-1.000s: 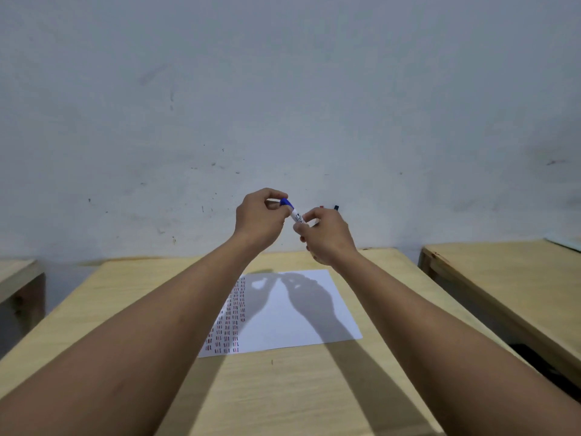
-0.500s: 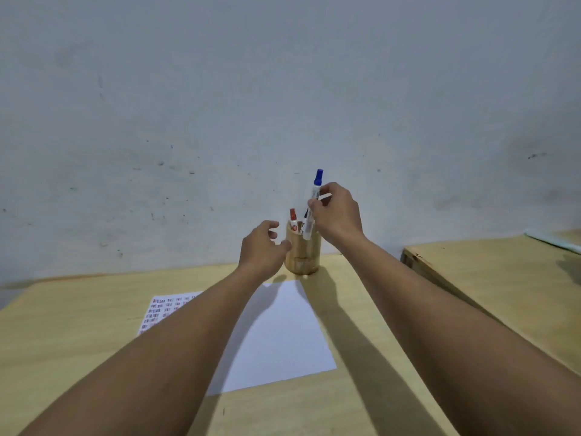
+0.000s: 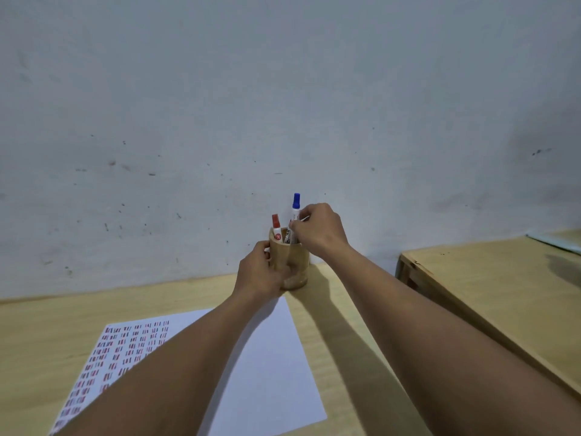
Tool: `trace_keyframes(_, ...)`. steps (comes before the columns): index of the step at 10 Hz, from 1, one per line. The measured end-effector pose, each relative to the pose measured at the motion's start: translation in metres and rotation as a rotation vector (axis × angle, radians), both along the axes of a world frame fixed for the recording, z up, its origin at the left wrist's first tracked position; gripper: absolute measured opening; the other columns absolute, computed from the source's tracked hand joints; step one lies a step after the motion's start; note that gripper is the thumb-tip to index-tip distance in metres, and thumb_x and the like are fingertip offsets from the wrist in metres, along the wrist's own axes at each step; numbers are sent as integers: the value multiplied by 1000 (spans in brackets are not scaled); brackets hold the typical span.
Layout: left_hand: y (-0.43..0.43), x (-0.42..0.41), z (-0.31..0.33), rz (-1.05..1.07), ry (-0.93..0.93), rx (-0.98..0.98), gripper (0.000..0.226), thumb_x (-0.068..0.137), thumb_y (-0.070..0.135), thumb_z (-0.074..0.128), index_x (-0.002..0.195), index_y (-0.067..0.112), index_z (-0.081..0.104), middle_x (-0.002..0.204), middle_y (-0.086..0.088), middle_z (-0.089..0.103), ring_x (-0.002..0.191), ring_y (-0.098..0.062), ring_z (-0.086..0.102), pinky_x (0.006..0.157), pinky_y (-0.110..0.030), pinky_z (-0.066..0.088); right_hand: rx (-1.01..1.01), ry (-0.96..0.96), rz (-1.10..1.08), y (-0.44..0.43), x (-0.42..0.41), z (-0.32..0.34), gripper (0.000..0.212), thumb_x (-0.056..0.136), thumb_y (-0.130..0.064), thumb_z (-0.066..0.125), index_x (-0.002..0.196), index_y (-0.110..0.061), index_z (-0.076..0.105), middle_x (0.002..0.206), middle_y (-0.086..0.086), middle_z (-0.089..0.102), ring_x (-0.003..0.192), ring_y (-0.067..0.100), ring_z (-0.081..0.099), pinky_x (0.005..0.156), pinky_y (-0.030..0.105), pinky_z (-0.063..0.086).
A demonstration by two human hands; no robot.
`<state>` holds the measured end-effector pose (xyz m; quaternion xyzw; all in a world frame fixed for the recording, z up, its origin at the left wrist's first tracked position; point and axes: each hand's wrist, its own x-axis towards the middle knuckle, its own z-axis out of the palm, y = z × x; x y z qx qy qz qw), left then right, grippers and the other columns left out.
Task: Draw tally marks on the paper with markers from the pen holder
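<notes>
A round wooden pen holder (image 3: 294,259) stands at the table's far edge by the wall. My left hand (image 3: 259,272) is wrapped around its left side. My right hand (image 3: 317,228) pinches a blue-capped marker (image 3: 295,212), upright, with its lower end inside the holder. A red-capped marker (image 3: 276,227) also stands in the holder. The white paper (image 3: 267,357) lies in front of the holder; rows of red and dark tally marks fill its left part, and my left forearm hides some of it.
The wooden table (image 3: 41,322) ends at a grey-white wall (image 3: 283,89) right behind the holder. A second wooden table (image 3: 490,278) stands to the right across a narrow gap, with a pale flat object (image 3: 556,242) at its far edge.
The blue marker was first held between both hands at chest height. My right hand has lowered it into the holder, and my left hand has gone from open beside the holder to gripping it.
</notes>
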<state>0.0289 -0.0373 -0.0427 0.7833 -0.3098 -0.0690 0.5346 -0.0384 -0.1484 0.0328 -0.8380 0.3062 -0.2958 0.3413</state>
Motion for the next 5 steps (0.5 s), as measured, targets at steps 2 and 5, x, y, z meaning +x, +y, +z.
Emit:
trace_keyframes(2, -1, 3, -3, -9, 11, -9, 55, 77, 24, 77, 128, 18, 55, 112, 4, 66, 98, -16, 65, 83, -31, 56, 26, 122, -18, 1, 1, -10, 16, 83, -16, 64, 71, -6, 69, 60, 3, 55, 55, 19, 49, 51, 26, 36)
trace_keyframes(5, 16, -14, 15, 57, 115, -19, 79, 80, 28, 79, 147, 19, 39, 138, -8, 55, 116, -23, 57, 85, -29, 43, 99, -78, -39, 3, -22, 9, 28, 89, -18, 67, 116, -11, 73, 98, 6, 74, 80, 14, 68, 64, 25, 51)
